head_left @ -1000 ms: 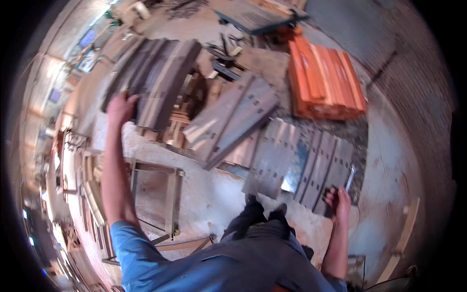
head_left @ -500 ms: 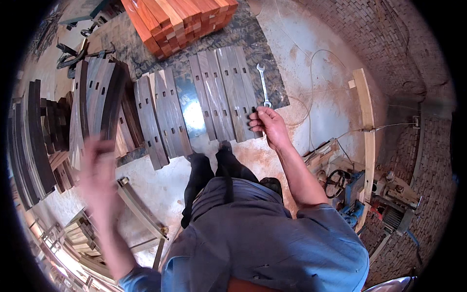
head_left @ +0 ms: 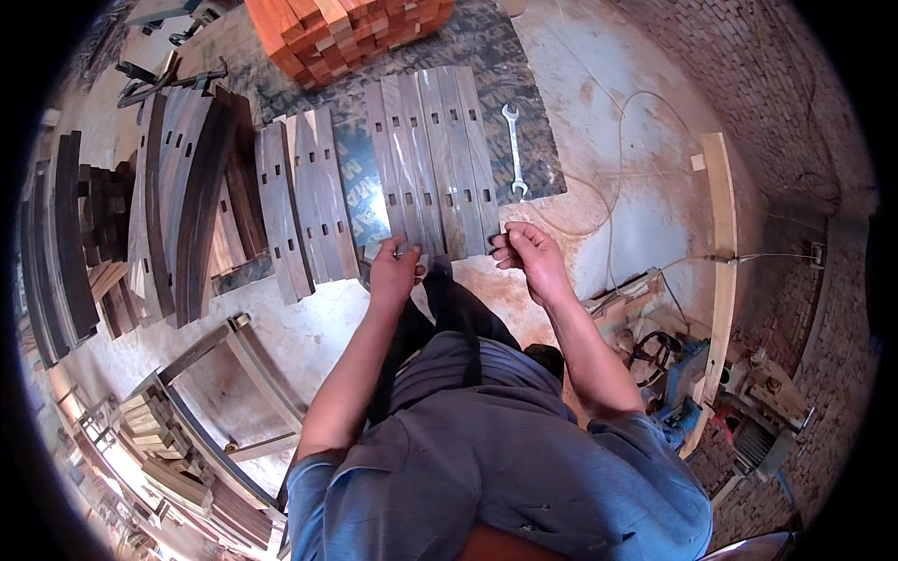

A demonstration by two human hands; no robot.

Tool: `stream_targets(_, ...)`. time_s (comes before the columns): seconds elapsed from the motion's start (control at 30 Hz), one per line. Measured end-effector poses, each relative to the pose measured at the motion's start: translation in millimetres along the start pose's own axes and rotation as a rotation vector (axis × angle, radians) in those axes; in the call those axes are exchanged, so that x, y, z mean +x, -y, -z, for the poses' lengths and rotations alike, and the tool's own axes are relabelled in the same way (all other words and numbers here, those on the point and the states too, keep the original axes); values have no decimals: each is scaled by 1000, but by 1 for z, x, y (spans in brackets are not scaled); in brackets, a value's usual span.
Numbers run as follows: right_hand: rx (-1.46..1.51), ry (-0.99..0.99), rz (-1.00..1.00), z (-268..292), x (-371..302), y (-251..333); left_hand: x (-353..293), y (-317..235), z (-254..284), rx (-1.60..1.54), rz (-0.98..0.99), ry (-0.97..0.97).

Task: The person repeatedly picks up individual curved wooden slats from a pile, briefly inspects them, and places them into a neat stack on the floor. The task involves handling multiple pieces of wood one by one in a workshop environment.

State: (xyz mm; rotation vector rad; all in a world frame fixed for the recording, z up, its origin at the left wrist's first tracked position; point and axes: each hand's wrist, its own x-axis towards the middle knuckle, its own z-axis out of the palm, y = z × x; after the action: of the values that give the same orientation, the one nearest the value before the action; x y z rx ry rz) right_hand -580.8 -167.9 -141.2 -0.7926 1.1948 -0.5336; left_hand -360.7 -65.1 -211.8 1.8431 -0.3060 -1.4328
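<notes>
1. your left hand point(head_left: 393, 271) is at the near end of the group of dark slotted wooden slats point(head_left: 430, 159) lying on the floor, with the fingers pinched on the end of one slat.
2. your right hand point(head_left: 528, 252) is at the near right corner of the same group, with the fingers curled over the end of the outermost slat; how firmly it grips cannot be told.
3. the slats lie side by side, touching, and run away from both hands toward a stack of orange-red wooden blocks point(head_left: 346, 28) well beyond them.
4. a double-ended metal wrench point(head_left: 514, 150) lies just beyond your right hand, beside the right edge of the slats and apart from them.
5. a second group of slotted slats point(head_left: 304, 201) lies just beyond and to the left of your left hand.
6. further left, curved dark boards point(head_left: 182, 187) lean in a pile.
</notes>
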Motion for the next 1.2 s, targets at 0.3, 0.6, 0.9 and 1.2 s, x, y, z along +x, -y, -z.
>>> stream_targets(0.3, -28, 111, 19, -5, 9, 12, -14, -9, 0, 6, -23, -90)
stream_targets(0.6, -118, 352, -33, -69, 23, 10, -101, -40, 12, 712, -608, -447)
stream_targets(0.9, 341, 451, -471, -134, 70, 1, -138, -36, 12, 839, -953, -493)
stream_targets(1.2, 356, 469, -416, -147, 59, -16, -145, -10, 20, 714, -886, -486)
